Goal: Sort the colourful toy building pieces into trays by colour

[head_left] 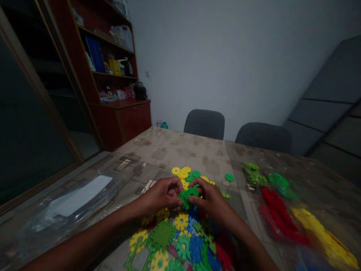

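My left hand [162, 195] and my right hand [211, 201] meet over the table, both with fingers pinched on a green gear-shaped plastic piece [186, 196] held between them. Under and behind the hands lies a flat assembly of interlocked pieces [180, 237] in yellow, green, blue and red. A cluster of yellow and green gear pieces [184, 174] lies just beyond my fingers. One single green gear piece [229, 177] sits apart, further right.
Sorted heaps of light green [252, 173], green [280, 184], red [278, 216] and yellow pieces [324, 233] lie at the right. A clear plastic bag [76, 199] lies at the left. Two grey chairs [204, 123] stand behind the patterned table [169, 150]. A wooden shelf unit [113, 75] stands far left.
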Action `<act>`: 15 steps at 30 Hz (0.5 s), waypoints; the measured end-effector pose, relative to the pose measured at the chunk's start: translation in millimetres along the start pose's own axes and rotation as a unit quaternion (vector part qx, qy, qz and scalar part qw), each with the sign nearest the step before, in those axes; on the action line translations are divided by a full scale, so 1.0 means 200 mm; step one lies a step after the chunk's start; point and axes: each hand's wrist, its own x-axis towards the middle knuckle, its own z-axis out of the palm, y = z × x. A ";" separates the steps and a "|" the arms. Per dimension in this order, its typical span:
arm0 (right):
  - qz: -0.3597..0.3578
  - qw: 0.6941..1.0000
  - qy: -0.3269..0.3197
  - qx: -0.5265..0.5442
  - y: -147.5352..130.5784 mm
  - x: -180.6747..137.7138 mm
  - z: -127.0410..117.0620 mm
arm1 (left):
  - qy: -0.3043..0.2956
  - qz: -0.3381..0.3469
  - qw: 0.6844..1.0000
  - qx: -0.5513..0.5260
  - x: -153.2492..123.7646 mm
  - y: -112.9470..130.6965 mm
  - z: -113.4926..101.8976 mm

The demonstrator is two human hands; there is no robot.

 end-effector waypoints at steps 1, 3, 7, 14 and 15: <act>-0.005 1.000 0.001 -0.006 -0.02 -0.01 0.00 | 0.001 0.004 1.000 0.000 0.00 0.00 0.00; -0.021 0.999 0.007 -0.033 -0.07 -0.02 -0.02 | 0.000 0.023 1.000 0.008 -0.01 0.02 -0.01; -0.028 0.993 0.022 -0.109 -0.15 -0.07 -0.07 | 0.002 0.094 0.993 0.065 -0.02 0.03 -0.05; 0.001 0.974 0.090 -0.210 -0.17 -0.12 -0.37 | 0.038 0.087 0.984 0.149 -0.01 0.04 -0.07; 0.014 0.968 0.113 -0.225 -0.14 -0.12 -0.45 | 0.037 0.082 0.984 0.151 -0.01 0.05 -0.07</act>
